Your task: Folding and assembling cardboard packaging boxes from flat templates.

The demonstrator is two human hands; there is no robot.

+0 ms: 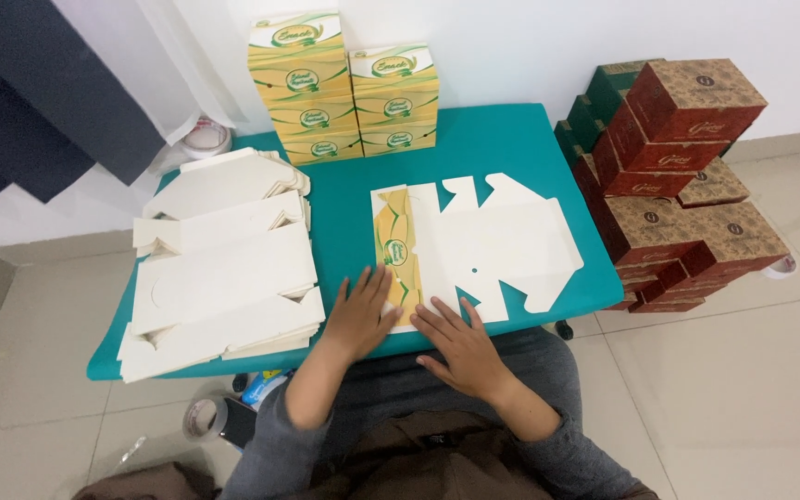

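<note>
Dozens of flat white carton blanks lie stacked at the left of the teal table, fanned a little, probably so that one sheet can be slid off at a time and within easy reach of the left hand. That hand lies palm down with fingers spread on the near edge of a single unfolded carton blank, pressing its folded yellow-and-green printed panel flat; it grips nothing. Just beside it the right hand also rests open and flat on the blank's near edge, holding the sheet against the table rather than clasping it. The blank sits mid-table, white side up, flaps splayed to the right. At the far edge stand made-up yellow boxes, stacked against the white wall. Right of the table, on the pale tiled floor, a heap of red-and-brown boxes leans together. A tape roll lies on the floor under the table's left side
</note>
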